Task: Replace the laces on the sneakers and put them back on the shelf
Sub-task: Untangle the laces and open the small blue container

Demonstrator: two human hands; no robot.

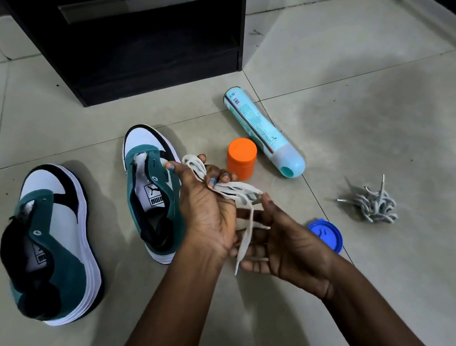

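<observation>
- Right sneaker, teal suede, white and black, no laces; its near side is hidden behind the left hand.
- Left hand grips a bundle of flat cream laces, fingers curled round it.
- Right hand lies palm-up just below, fingers loosely curled round a hanging lace end; can't tell how firm the hold is.
- Matching left sneaker sits apart on the tiled floor, also unlaced.
- Grey-white lace pile on the floor at the right.
- Orange plastic jar, blue lid partly hidden by the right hand, teal spray can lying flat.
- Black shelf unit, top cut off.
</observation>
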